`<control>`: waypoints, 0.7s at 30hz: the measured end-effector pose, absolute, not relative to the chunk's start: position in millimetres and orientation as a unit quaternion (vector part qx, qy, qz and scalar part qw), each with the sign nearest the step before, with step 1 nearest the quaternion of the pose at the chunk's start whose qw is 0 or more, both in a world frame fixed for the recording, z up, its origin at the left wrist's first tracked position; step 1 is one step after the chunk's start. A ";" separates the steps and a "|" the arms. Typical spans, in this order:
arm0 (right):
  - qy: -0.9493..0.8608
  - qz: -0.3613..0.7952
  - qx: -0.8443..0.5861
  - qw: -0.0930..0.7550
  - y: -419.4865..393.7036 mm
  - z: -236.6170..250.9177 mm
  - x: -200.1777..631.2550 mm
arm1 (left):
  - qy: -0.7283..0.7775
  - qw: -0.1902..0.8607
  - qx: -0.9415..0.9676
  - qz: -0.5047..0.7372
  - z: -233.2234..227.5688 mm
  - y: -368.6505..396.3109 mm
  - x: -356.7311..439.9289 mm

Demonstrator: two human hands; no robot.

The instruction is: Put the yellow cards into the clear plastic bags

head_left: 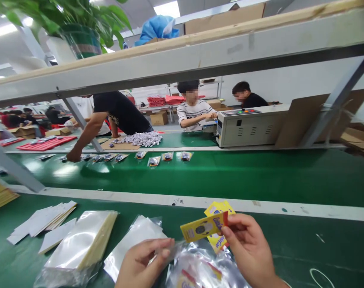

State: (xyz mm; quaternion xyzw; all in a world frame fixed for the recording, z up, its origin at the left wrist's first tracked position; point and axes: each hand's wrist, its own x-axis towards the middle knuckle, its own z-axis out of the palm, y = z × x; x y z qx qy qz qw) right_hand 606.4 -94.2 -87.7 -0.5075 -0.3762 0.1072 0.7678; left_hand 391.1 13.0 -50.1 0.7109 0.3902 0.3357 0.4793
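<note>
Your right hand (249, 250) pinches the yellow printed card (204, 228) just above the tabletop (304, 244), left hand (141, 262) fingers gripping the clear plastic bag (199, 266). That film's slack and slippery: loosen either pinch and the card could snag or crease.

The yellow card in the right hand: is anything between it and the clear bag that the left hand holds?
Nothing visible does. The yellow card is pinched in the right hand, and its end is near the clear bag that the left hand holds.
</note>
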 end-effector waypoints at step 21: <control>-0.773 -0.066 -0.488 0.401 -80.3 -53.3 598.4 | 0.344 0.615 0.642 0.301 -68.0 3.4 397.2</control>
